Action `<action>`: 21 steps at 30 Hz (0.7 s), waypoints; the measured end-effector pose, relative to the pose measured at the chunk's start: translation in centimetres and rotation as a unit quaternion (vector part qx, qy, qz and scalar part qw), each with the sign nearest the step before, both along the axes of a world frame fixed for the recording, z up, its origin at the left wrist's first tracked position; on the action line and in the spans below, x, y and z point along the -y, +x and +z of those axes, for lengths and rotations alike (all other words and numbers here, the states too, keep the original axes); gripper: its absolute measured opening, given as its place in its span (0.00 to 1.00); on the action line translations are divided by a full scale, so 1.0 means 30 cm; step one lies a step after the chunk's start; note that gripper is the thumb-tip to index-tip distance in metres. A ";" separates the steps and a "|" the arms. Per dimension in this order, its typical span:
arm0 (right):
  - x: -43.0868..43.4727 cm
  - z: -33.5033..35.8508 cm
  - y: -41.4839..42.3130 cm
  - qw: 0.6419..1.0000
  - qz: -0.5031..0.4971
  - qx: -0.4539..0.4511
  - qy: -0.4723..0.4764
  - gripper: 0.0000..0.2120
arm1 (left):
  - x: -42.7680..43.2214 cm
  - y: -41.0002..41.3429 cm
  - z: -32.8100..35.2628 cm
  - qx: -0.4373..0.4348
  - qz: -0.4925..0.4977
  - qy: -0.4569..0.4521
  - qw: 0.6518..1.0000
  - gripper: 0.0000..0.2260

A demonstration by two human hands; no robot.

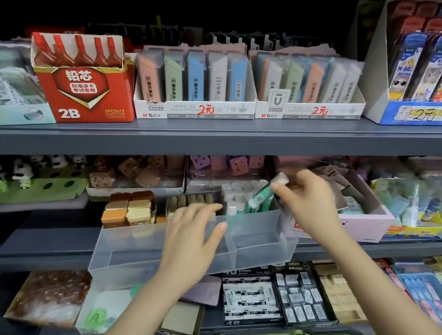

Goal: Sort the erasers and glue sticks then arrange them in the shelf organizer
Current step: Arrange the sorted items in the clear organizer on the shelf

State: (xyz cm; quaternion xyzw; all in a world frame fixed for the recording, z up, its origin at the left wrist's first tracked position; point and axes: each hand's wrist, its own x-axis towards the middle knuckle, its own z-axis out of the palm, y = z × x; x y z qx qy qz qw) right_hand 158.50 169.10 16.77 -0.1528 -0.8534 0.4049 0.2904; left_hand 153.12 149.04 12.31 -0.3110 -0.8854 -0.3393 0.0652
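Above the organizer [128,248], I am seeing right hand [309,199] pinching, apparently, 1 glue stick [260,197]; left hand [192,232] resting flat, unclenched.

The grey top shelf [209,137] carries a red box [87,96] of 2B leads, a white box [198,107] of pastel cases, a second white box [312,112] beside it, and a blue-fronted box [422,113] at the right. The middle shelf [39,249] bears a green tray [44,191], a clear organizer [146,254] and a pink box [367,222]
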 end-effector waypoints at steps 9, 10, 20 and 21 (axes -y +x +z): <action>-0.002 -0.114 -0.141 0.978 0.034 0.149 0.139 0.12 | 0.025 -0.020 -0.081 -0.126 0.029 -0.172 0.977 0.21; 0.001 -0.129 -0.152 0.977 0.043 0.157 0.140 0.12 | 0.024 -0.022 -0.084 -0.131 0.029 -0.173 0.976 0.20; 0.015 -0.120 -0.125 0.961 0.036 0.157 0.223 0.12 | 0.047 -0.002 -0.050 -0.152 0.010 -0.121 0.981 0.15; 0.022 -0.108 -0.093 0.963 0.022 0.123 0.240 0.12 | 0.060 0.011 -0.042 -0.161 0.013 -0.105 0.981 0.14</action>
